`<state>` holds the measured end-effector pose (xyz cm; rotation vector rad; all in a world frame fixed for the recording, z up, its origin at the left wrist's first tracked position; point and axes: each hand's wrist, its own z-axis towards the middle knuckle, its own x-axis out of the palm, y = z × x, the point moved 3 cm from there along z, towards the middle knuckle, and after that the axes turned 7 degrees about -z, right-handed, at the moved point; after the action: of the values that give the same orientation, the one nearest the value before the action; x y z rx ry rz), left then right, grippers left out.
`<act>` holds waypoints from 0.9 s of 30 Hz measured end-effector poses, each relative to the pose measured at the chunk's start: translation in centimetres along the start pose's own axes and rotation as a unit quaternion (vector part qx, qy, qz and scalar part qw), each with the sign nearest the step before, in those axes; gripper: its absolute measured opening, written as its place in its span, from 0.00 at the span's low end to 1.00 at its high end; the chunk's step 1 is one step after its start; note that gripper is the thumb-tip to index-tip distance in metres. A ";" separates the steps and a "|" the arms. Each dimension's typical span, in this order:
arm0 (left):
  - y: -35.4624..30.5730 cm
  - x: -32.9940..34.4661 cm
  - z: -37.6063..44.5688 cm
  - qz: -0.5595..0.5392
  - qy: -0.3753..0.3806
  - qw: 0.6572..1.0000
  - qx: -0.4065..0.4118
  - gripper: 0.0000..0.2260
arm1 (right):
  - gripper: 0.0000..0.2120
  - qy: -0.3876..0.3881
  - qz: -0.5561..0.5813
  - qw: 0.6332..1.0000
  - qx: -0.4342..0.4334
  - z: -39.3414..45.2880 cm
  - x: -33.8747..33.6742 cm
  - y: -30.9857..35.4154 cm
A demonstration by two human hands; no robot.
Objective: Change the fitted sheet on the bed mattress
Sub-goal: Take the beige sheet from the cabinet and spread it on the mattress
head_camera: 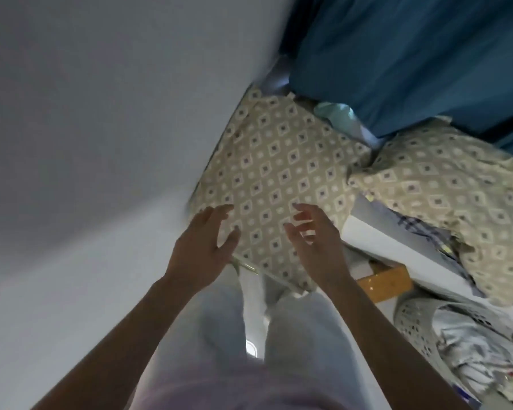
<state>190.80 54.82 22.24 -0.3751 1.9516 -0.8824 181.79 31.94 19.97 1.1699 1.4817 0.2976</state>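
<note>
Fingers [219, 213] spread over patterned pillow [279, 173]

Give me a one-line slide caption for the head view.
Both hands, left hand and right hand, open above a diamond-patterned pillow beside the wall.

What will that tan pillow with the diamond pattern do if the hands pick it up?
The tan diamond-patterned pillow looks puffy and creased, so it would probably bend and sag rather than stay stiff. It likely feels light for its size. Being cloth, it shouldn't slip or roll from the left hand or right hand.
</note>
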 end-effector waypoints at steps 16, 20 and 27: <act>5.0 22.6 28.0 0.123 0.156 0.972 0.123 0.28 | 0.27 -0.154 -0.059 0.968 0.188 18.6 4.0 -24.5; 6.3 28.1 30.6 0.153 0.186 0.965 0.108 0.31 | 0.36 -0.142 -0.065 0.949 0.274 21.5 4.1 -31.0; 5.5 30.1 31.4 0.202 0.180 0.960 0.074 0.31 | 0.44 -0.156 0.038 0.934 0.320 23.1 3.7 -33.5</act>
<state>202.22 27.77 -10.33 0.2867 2.1643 -0.8591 185.93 9.53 -13.99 1.7013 1.2789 -0.3418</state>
